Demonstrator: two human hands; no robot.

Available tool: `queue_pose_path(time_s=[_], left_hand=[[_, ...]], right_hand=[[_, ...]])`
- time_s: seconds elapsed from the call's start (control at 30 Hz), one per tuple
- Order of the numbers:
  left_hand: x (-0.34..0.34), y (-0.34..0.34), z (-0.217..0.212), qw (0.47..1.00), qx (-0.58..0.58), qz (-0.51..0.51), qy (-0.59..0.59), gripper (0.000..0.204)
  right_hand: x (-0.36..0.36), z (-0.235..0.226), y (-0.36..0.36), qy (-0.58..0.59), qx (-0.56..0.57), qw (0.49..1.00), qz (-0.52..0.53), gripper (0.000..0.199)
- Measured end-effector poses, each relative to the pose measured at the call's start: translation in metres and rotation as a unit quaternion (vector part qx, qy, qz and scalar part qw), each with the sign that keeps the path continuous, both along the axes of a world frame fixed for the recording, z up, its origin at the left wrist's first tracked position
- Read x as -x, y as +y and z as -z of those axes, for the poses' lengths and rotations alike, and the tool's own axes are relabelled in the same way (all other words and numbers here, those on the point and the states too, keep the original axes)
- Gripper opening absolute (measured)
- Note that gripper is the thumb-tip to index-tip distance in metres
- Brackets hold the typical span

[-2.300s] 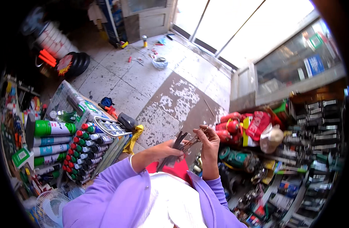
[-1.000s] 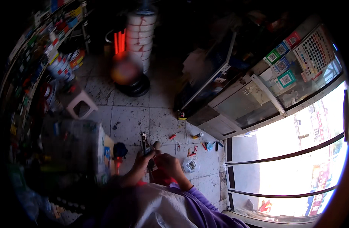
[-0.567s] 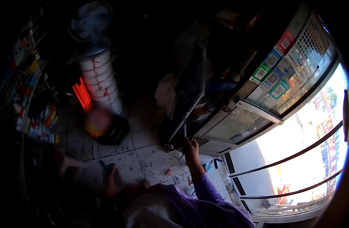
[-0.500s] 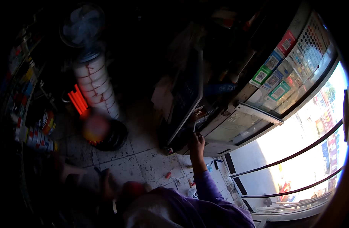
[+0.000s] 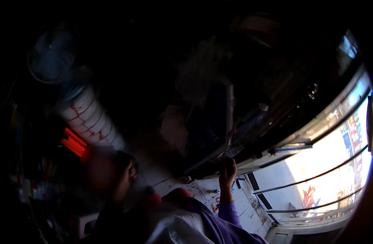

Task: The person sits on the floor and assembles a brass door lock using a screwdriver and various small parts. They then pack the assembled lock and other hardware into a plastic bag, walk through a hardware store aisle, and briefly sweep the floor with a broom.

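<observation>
My right hand (image 5: 228,170), at the end of a purple sleeve (image 5: 229,212), is closed around the lower end of a thin, stick-like thing (image 5: 226,149). Its kind is too dark to tell. Just beyond stands a dark panel with a pale edge (image 5: 230,107), beside the cabinet. My left hand (image 5: 129,177) is raised in shadow at centre left, fingers curled. Whatever it may hold is lost in the dark. Close by it are a blurred reddish round shape (image 5: 99,164) and a tall stack of white buckets (image 5: 93,118).
A fan (image 5: 54,55) stands at far left behind the buckets, with bright orange-red bars (image 5: 74,142) beside them. Small litter lies on the tiled floor (image 5: 247,203) near my right arm. A glass cabinet (image 5: 292,147) and a bright doorway (image 5: 300,175) are on the right.
My view has shifted, and the picture is darker. The left hand has come up toward the buckets. My right hand, still closed, shows farther right and lower in the picture.
</observation>
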State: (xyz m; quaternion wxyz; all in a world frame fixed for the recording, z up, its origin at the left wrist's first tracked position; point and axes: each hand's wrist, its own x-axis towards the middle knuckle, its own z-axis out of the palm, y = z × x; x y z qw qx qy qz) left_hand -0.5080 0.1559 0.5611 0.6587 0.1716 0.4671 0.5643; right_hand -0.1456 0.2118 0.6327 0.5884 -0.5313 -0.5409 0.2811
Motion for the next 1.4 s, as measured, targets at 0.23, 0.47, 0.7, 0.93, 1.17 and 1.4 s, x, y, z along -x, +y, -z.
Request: queue_pose_path(time_s=[0.23, 0.47, 0.7, 0.93, 1.17, 1.4], left_hand=[[-0.040, 0.111, -0.046, 0.983, -0.086, 0.048, -0.157, 0.020], [-0.010, 0.114, 0.008, 0.953, 0.033, -0.117, -0.278, 0.019], [0.035, 0.136, 0.051, 0.940, 0.050, -0.130, -0.310, 0.028], [0.088, 0.217, 0.076, 0.966, 0.052, -0.098, -0.233, 0.026], [0.119, 0.235, 0.120, 0.963, 0.238, -0.077, -0.096, 0.030], [0.110, 0.207, 0.164, 0.907, 0.397, -0.078, -0.120, 0.027]], right_hand=[[0.065, 0.064, 0.032, 0.036, 0.295, 0.928, -0.224, 0.005], [0.125, 0.125, 0.145, -0.212, 0.191, 0.877, -0.387, 0.003], [0.203, 0.172, 0.223, 0.171, 0.555, 0.747, -0.324, 0.010], [0.269, 0.222, 0.300, 0.240, 0.708, 0.661, -0.061, 0.022], [0.258, 0.361, 0.360, 0.299, 0.680, 0.658, 0.120, 0.034], [0.219, 0.449, 0.410, 0.259, 0.637, 0.708, 0.160, 0.022]])
